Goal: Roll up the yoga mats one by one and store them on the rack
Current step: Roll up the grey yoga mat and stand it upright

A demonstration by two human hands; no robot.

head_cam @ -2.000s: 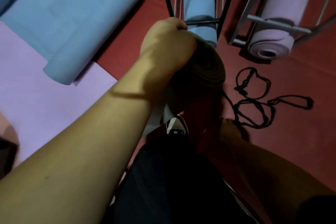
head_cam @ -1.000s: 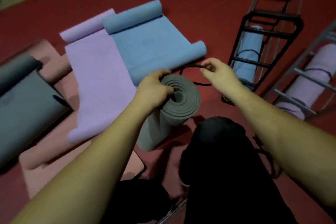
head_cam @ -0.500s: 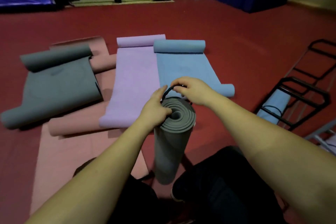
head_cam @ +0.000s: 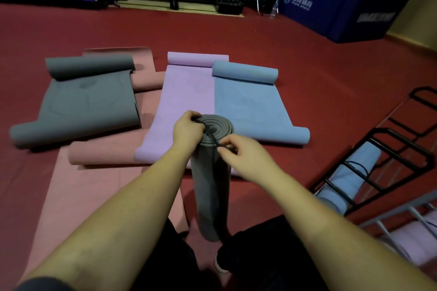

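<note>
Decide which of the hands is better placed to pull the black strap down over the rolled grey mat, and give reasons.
Right. The right hand pinches the black strap at the near rim; the left hand grips the top of the rolled grey mat, steadying it upright.

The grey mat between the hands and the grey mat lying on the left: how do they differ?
The grey mat between the hands is rolled fully and stands upright; the grey mat on the left lies mostly flat, curled only at its ends. The left hand and right hand stretch a black strap over the first; nothing touches the second. Both share one grey colour.
</note>
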